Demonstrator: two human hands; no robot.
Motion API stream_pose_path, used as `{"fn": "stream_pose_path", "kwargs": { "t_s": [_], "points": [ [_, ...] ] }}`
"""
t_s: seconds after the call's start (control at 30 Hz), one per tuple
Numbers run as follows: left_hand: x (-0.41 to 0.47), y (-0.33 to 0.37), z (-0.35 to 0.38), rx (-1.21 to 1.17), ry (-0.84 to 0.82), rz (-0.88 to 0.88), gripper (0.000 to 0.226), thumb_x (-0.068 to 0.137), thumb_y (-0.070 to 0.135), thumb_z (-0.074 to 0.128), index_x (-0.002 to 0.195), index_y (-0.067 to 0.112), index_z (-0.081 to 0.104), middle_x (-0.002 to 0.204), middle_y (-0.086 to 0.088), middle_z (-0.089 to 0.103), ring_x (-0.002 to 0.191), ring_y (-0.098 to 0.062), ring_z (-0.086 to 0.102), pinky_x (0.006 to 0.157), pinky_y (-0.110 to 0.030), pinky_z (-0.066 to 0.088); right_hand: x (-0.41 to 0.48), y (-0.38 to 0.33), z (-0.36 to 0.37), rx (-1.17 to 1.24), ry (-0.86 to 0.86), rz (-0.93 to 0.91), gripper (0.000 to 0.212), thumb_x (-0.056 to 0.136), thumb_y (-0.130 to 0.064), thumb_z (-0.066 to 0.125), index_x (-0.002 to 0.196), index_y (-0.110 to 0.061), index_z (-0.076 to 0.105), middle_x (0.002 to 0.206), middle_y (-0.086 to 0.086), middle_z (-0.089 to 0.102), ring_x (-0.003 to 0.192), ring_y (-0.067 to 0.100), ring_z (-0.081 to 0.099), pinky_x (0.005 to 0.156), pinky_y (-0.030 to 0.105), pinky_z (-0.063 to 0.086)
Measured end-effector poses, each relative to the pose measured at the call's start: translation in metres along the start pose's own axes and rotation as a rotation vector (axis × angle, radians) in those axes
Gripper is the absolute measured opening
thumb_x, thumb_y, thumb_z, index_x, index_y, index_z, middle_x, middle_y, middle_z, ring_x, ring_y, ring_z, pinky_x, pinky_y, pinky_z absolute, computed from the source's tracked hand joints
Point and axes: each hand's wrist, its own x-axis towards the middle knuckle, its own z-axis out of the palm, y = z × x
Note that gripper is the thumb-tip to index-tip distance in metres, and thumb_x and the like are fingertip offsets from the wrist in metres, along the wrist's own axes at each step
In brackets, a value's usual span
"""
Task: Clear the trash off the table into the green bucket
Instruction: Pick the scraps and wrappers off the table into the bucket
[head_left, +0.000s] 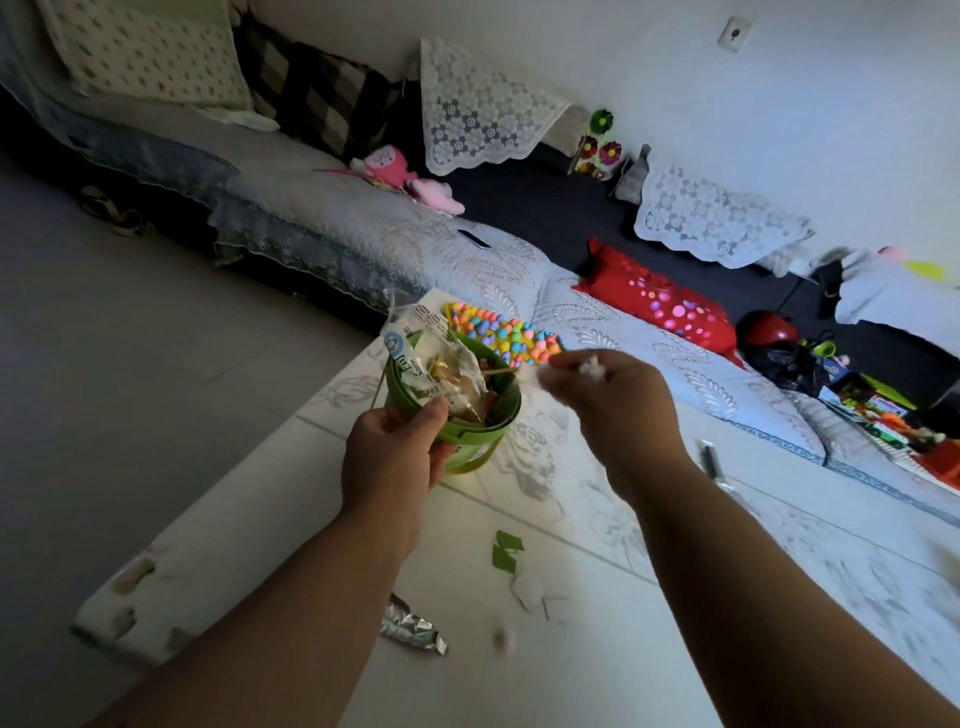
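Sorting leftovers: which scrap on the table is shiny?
The crumpled silver foil wrapper at the table's near edge; the green paper scrap and torn white piece are matte.

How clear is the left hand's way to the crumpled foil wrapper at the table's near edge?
Likely yes once freed: the foil wrapper lies uncovered on the table beside the left forearm, nothing on it. But the left hand now grips the green bucket.

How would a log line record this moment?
left hand grips green bucket | right hand pinches white scrap beside it | table: foil wrapper, green scrap remain
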Motion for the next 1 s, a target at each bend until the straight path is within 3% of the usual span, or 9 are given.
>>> {"fn": "stream_pose_path", "kwargs": {
  "t_s": [0.13, 0.23, 0.33, 0.43, 0.53, 0.7, 0.87, 1.0],
  "points": [
    [0.002, -0.002, 0.0, 0.009, -0.006, -0.004, 0.027, 0.082, 0.028, 0.071, 0.101, 0.011, 0.063, 0.099, -0.008, 0.071, 0.078, -0.014, 0.069, 0.055, -0.021, 0.052, 0.015, -0.03, 0.021, -0.235, -0.085, -0.193, 0.003, 0.079, -0.021, 0.073, 0.079, -0.024, 0.071, 0.07, -0.01, 0.064, 0.062, 0.005, 0.057, 0.059, 0.023, 0.041],
    [0.004, -0.003, 0.0, 0.006, -0.011, -0.004, 0.028, 0.081, 0.027, 0.072, 0.101, 0.009, 0.063, 0.1, -0.009, 0.071, 0.081, -0.016, 0.07, 0.057, -0.021, 0.052, 0.02, -0.04, 0.04, -0.562, -0.238, -0.303, 0.017, 0.086, -0.02, 0.063, 0.097, -0.011, 0.071, 0.09, 0.002, 0.07, 0.084, 0.019, 0.065, 0.073, 0.026, 0.049],
    [0.005, -0.001, 0.0, -0.014, -0.018, -0.005, 0.026, 0.08, 0.024, 0.072, 0.099, 0.007, 0.062, 0.098, -0.011, 0.071, 0.077, -0.014, 0.069, 0.06, -0.023, 0.053, 0.024, -0.041, 0.054, -0.812, -0.41, -0.3, 0.027, 0.091, -0.016, 0.05, 0.111, -0.011, 0.067, 0.11, 0.011, 0.067, 0.104, 0.028, 0.062, 0.085, 0.034, 0.05],
    [0.005, -0.001, -0.001, -0.026, -0.026, -0.016, 0.027, 0.08, 0.024, 0.072, 0.1, 0.009, 0.062, 0.099, -0.01, 0.07, 0.08, -0.016, 0.069, 0.064, -0.026, 0.054, 0.026, -0.037, 0.059, -0.998, -0.516, -0.329, 0.034, 0.092, -0.012, 0.044, 0.119, -0.013, 0.065, 0.118, 0.011, 0.064, 0.108, 0.028, 0.06, 0.084, 0.03, 0.048],
    [0.005, -0.001, -0.003, -0.011, -0.033, -0.018, 0.032, 0.078, 0.027, 0.074, 0.103, 0.011, 0.062, 0.102, -0.009, 0.07, 0.085, -0.018, 0.07, 0.063, -0.026, 0.054, 0.025, -0.031, 0.058, -1.009, -0.539, -0.368, 0.033, 0.091, -0.015, 0.051, 0.12, -0.02, 0.065, 0.118, 0.006, 0.065, 0.109, 0.024, 0.06, 0.083, 0.028, 0.046],
    [0.004, -0.001, -0.004, 0.007, -0.039, -0.012, 0.037, 0.075, 0.03, 0.076, 0.104, 0.01, 0.062, 0.103, -0.009, 0.07, 0.086, -0.018, 0.07, 0.062, -0.025, 0.053, 0.021, -0.031, 0.056, -0.974, -0.581, -0.361, 0.037, 0.093, -0.024, 0.05, 0.128, -0.02, 0.06, 0.128, 0.006, 0.062, 0.117, 0.023, 0.056, 0.094, 0.03, 0.045],
    [0.003, 0.002, -0.004, 0.004, -0.03, -0.016, 0.028, 0.081, 0.025, 0.072, 0.102, 0.011, 0.061, 0.102, -0.009, 0.069, 0.083, -0.018, 0.069, 0.068, -0.029, 0.056, 0.009, -0.036, 0.034, -0.74, -0.427, -0.343, 0.058, 0.079, 0.007, 0.04, 0.126, -0.019, 0.061, 0.124, 0.0, 0.066, 0.115, 0.014, 0.06, 0.095, 0.021, 0.044],
    [0.001, 0.002, -0.001, -0.011, -0.029, -0.022, 0.026, 0.081, 0.025, 0.072, 0.101, 0.012, 0.062, 0.1, -0.006, 0.069, 0.08, -0.015, 0.068, 0.068, -0.027, 0.056, -0.007, -0.026, 0.012, -0.581, -0.185, -0.349, 0.053, 0.078, 0.005, 0.043, 0.118, -0.023, 0.066, 0.116, -0.006, 0.068, 0.108, 0.009, 0.061, 0.091, 0.014, 0.041]
  ]
}}
